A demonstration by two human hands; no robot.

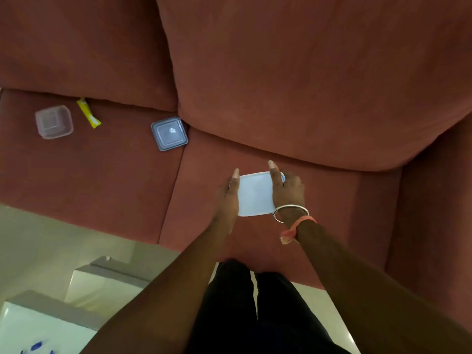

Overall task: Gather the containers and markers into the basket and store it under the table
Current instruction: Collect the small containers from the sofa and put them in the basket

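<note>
Both my hands, left hand (228, 198) and right hand (287, 191), squeeze a white container (255, 195) between them. It's over the red sofa (281, 85).

Rust-red sofa (293, 80); white container (255, 195); grey lid (169, 133); clear tub (53, 121); yellow marker (88, 113).

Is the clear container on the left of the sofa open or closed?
Open: the clear container sits upright with no lid, its inside visible. A separate grey lid lies apart on the sofa.

text: none legible | labels: none | numbers: none
</note>
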